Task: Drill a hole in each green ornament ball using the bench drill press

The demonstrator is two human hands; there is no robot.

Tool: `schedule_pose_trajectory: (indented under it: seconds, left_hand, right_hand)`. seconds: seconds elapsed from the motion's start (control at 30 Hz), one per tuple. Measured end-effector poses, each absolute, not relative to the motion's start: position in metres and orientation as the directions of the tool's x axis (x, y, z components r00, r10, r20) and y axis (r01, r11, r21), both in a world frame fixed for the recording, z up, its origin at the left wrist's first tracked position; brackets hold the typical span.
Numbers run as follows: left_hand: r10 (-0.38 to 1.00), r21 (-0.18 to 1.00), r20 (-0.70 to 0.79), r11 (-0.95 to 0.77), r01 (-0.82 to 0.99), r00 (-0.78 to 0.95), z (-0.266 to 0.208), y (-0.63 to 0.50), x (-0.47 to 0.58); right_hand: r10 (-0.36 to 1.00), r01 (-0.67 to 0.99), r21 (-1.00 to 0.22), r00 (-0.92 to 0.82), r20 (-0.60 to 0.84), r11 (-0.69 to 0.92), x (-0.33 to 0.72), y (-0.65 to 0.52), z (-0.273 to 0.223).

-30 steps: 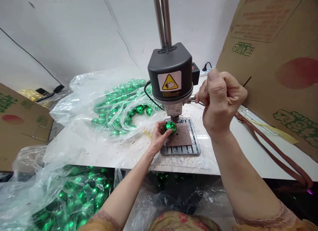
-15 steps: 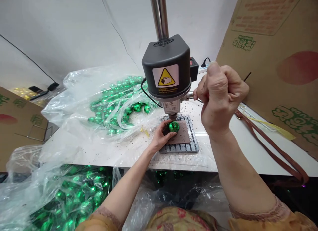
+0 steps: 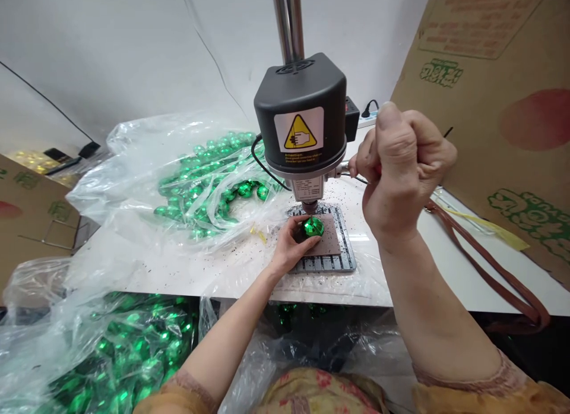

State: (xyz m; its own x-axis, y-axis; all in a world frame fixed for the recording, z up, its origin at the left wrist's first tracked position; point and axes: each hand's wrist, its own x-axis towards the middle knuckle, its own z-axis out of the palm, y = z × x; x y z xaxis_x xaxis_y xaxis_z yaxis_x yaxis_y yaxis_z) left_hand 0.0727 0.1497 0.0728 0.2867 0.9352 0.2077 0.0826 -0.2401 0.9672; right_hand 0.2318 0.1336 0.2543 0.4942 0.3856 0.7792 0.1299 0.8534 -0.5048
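Beneath the chuck of a black drill press point(image 3: 300, 114), a shiny green faceted ball point(image 3: 313, 226) rests on a brown board point(image 3: 328, 239). The board lies on the slotted metal base point(image 3: 347, 256). My left hand point(image 3: 291, 242) grips the ball from its left side, thumb in front and fingers behind. To the right of the drill head, my right hand point(image 3: 401, 170) is closed in a fist around the feed lever point(image 3: 345, 167); most of the lever is hidden by the fingers. The bit appears to reach the top of the ball.
Behind on the left, green balls point(image 3: 191, 191) lie under clear plastic. More green balls point(image 3: 133, 354) fill a plastic bag below the table's front edge. Cardboard boxes point(image 3: 490, 129) stand on both sides. A brown strap point(image 3: 490, 271) lies at the right. Dark shavings dot the white table point(image 3: 178, 271).
The view has shifted slightly. Both hands keep their grips on the ball and the lever. The ball's top now shows more below the chuck.
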Motion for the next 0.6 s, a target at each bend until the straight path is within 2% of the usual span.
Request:
schedule_pose_trajectory:
  seconds: [0.2, 0.43, 0.6]
  left_hand:
    - [0.905, 0.940, 0.273, -0.323, 0.108, 0.325, 0.068, 0.148, 0.072]
    - [0.905, 0.945, 0.261, -0.310, 0.101, 0.336, 0.066, 0.148, 0.070]
    - [0.904, 0.943, 0.268, -0.317, 0.100, 0.333, 0.064, 0.148, 0.071]
  right_hand:
    - [0.388, 0.101, -0.495, 0.495, 0.777, 0.863, 0.233, 0.132, 0.254]
    - [0.374, 0.111, -0.480, 0.485, 0.790, 0.870, 0.235, 0.131, 0.250]
    - [0.316, 0.168, -0.461, 0.527, 0.789, 0.871, 0.233, 0.132, 0.239]
